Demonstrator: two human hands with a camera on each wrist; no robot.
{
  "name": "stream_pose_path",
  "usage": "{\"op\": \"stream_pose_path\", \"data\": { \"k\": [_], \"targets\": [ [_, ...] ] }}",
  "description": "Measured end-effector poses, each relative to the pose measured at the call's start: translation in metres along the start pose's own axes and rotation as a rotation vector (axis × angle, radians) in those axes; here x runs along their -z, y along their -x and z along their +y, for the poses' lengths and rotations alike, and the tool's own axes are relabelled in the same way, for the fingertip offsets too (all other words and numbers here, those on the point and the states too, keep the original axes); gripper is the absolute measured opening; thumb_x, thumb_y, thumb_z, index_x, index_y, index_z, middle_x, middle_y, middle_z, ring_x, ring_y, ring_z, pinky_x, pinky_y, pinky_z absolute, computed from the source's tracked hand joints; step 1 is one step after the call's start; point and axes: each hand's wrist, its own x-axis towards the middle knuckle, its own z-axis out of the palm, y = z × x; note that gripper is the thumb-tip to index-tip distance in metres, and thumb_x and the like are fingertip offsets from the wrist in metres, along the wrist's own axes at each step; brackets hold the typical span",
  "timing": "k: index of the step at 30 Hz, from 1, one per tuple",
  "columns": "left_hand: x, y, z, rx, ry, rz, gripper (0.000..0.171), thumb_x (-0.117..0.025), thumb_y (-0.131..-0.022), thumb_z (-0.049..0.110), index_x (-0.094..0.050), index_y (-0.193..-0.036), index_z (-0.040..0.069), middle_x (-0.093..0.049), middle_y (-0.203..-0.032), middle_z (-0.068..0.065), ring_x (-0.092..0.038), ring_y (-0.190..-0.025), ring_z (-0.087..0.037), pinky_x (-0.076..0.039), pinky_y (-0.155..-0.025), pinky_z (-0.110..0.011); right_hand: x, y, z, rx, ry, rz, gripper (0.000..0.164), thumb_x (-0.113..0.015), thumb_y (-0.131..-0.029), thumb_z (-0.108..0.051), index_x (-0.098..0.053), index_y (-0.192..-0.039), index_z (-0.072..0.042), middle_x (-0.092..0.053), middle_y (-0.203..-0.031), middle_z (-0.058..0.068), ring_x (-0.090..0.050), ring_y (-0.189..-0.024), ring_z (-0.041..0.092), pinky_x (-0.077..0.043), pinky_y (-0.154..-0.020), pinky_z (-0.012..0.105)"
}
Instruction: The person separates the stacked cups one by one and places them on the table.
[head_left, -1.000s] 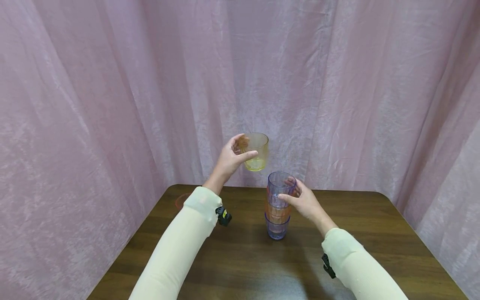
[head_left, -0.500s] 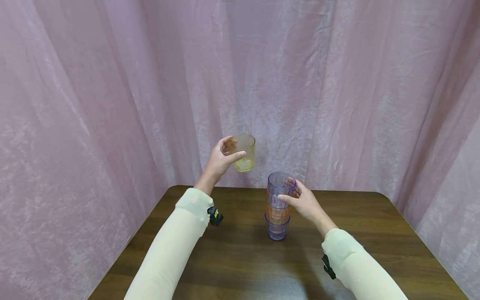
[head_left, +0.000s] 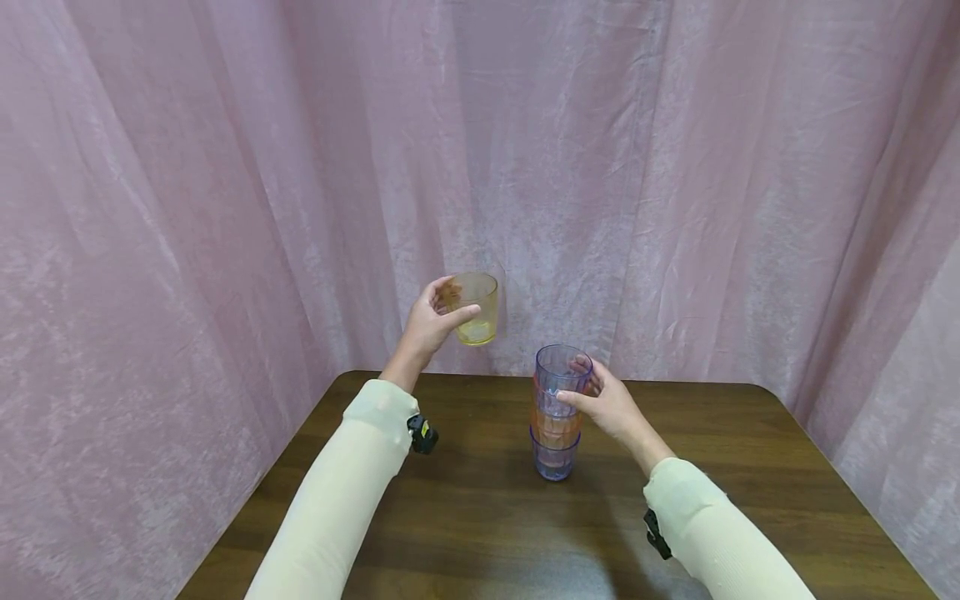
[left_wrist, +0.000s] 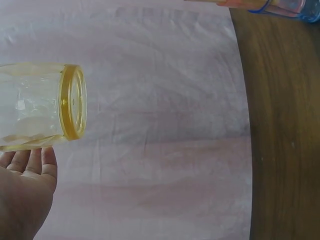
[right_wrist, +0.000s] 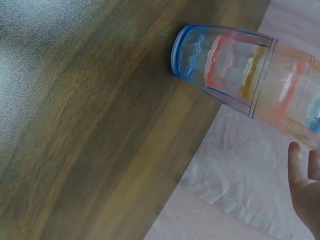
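Note:
My left hand holds a clear yellow plastic cup upright in the air, thumb on the near side and fingers behind it. In the left wrist view the cup's thick base ring shows, with fingers along its wall. To the right, a stack of nested clear cups stands on the table: blue-violet at the top and bottom, orange-red between. My right hand grips the stack near its top, thumb in front. A yellow band also shows inside the stack in the right wrist view.
The dark wooden table has rounded back corners. Its back edge lies just behind the stack, and pink curtains hang beyond and on both sides. Each sleeve carries a small black wrist camera.
My left hand has moved left with the yellow cup, away from the stack. A reddish rim seen beside the left sleeve is now hidden. The right hand and stack stay put.

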Motion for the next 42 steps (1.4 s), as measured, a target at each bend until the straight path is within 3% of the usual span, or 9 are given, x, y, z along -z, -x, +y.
{"op": "stream_pose_path", "data": {
  "k": [14, 23, 33, 42],
  "targets": [
    [0.010, 0.004, -0.013, 0.055, 0.031, 0.038, 0.082, -0.080, -0.084, 0.019, -0.035, -0.151, 0.004, -0.049, -0.144, -0.013, -0.042, -0.134, -0.029, -0.033, -0.112, -0.043, 0.001, -0.001, 0.002, 0.000, -0.016, -0.008, 0.081, -0.076, -0.090, -0.022, -0.029, -0.153, -0.001, -0.038, -0.155, 0.017, -0.034, -0.141, 0.039, -0.031, -0.113, 0.052],
    [0.019, 0.009, -0.029, 0.098, 0.010, 0.049, 0.086, -0.080, -0.085, 0.022, -0.031, -0.153, 0.005, -0.043, -0.150, -0.013, -0.037, -0.138, -0.029, -0.030, -0.114, -0.041, 0.001, 0.000, 0.002, -0.010, 0.005, -0.010, 0.081, -0.075, -0.090, -0.025, -0.029, -0.153, -0.002, -0.037, -0.155, 0.016, -0.032, -0.142, 0.040, -0.028, -0.114, 0.054],
    [0.025, 0.021, -0.052, 0.189, -0.068, 0.061, 0.095, -0.082, -0.082, 0.039, -0.029, -0.155, 0.009, -0.040, -0.152, -0.008, -0.034, -0.141, -0.029, -0.031, -0.114, -0.043, 0.000, 0.000, 0.002, -0.007, 0.000, -0.006, 0.080, -0.075, -0.090, -0.024, -0.030, -0.153, -0.002, -0.037, -0.155, 0.017, -0.030, -0.143, 0.040, -0.027, -0.115, 0.053],
    [0.022, 0.032, -0.067, 0.211, -0.057, 0.087, 0.091, -0.082, -0.083, 0.033, -0.030, -0.154, 0.010, -0.042, -0.150, -0.011, -0.035, -0.141, -0.030, -0.031, -0.114, -0.043, 0.000, 0.001, 0.003, -0.008, 0.000, -0.002, 0.080, -0.076, -0.090, -0.025, -0.031, -0.152, -0.003, -0.038, -0.154, 0.016, -0.030, -0.142, 0.041, -0.027, -0.114, 0.054]
  ]
}}
